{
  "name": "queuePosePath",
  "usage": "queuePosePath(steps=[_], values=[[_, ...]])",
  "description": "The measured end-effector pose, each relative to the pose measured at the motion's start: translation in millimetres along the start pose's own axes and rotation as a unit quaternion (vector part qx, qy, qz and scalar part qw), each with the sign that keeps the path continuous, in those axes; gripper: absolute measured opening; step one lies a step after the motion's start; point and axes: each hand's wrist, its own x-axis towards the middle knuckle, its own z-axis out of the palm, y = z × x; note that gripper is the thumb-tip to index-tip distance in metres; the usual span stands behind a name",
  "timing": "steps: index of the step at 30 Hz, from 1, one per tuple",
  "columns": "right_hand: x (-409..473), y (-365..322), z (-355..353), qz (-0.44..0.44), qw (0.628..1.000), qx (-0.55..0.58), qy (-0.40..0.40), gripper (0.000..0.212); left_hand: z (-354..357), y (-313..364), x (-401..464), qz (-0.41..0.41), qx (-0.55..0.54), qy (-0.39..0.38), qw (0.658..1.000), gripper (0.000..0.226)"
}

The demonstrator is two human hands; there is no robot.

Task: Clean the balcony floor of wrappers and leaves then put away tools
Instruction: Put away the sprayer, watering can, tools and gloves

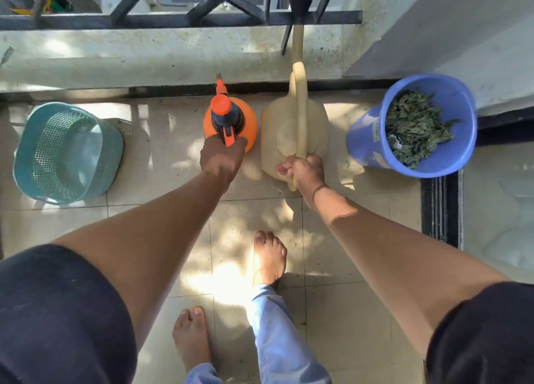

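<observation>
1. Both arms reached straight down toward the tiled floor point(332, 311).
2. The teal basket point(68, 152) stood at far left.
3. The blue bucket point(364, 140) at right held leaves point(416, 129).
4. The right hand point(303, 172) curled round the cream watering can point(294, 135) handle.
5. The left hand point(222, 158) gripped the orange pressure sprayer point(248, 123) handle, just beside the can.
</observation>
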Motion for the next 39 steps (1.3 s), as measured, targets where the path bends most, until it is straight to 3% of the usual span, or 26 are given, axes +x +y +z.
queuePosePath(steps=[2,5,10,12,15,19,21,26,30,35,39], values=[[4,1,0,-0.001,1.000,0.000,0.006,0.006,-2,-2,-1,0.000,0.010,-0.003,1.000,0.024],[8,-1,-2,-0.001,1.000,-0.006,-0.001,0.008,-3,-5,-4,0.001,0.007,-0.012,1.000,0.023],[8,0,-9,-0.017,0.995,-0.094,0.021,0.031,-4,-8,-14,0.009,-0.023,-0.038,0.999,0.020],[5,2,-12,-0.029,0.993,-0.105,0.040,0.029,-5,-8,-17,-0.008,-0.032,-0.045,0.998,0.009],[-1,5,-15,-0.042,0.991,-0.120,0.039,0.015,-9,-9,-19,-0.031,-0.049,-0.064,0.996,0.013],[-17,4,-21,-0.029,0.974,-0.217,0.054,0.036,-21,-15,-35,-0.098,-0.049,-0.061,0.992,0.063],[-28,3,-25,-0.014,0.962,-0.265,0.060,0.049,-31,-23,-50,-0.114,-0.052,-0.063,0.990,0.073],[-60,-1,-23,0.042,0.942,-0.332,0.028,0.040,-51,-44,-94,-0.135,-0.066,-0.092,0.984,0.044],[-85,-6,-6,0.067,0.931,-0.350,-0.075,0.015,-54,-58,-127,-0.151,-0.100,-0.085,0.980,0.014],[-117,-14,17,0.047,0.927,-0.334,-0.166,0.012,-63,-63,-158,-0.171,-0.167,-0.084,0.967,0.010],[-139,-25,34,0.008,0.898,-0.391,-0.200,0.018,-82,-73,-177,-0.155,-0.207,-0.082,0.962,0.014]])
